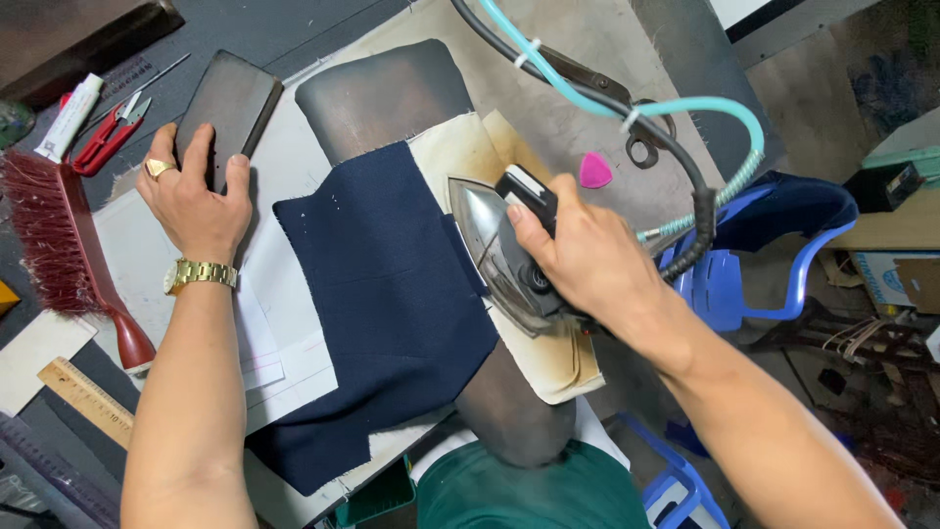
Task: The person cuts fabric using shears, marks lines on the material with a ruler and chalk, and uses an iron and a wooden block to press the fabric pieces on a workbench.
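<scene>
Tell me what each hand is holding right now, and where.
Right hand grips the iron by its black handle. Left hand rests on the dark block, not gripping.

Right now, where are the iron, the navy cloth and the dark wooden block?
iron [490,235], head view, on its shiny metal nose.
navy cloth [392,294], head view, on the middle of the flat fabric.
dark wooden block [235,98], head view, on its bare top face.

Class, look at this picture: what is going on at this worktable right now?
A person is pressing fabric. The right hand grips a steam iron at the edge of a navy cloth piece laid over a padded pressing board. The left hand rests on a dark block. A red brush and snips lie nearby.
</scene>
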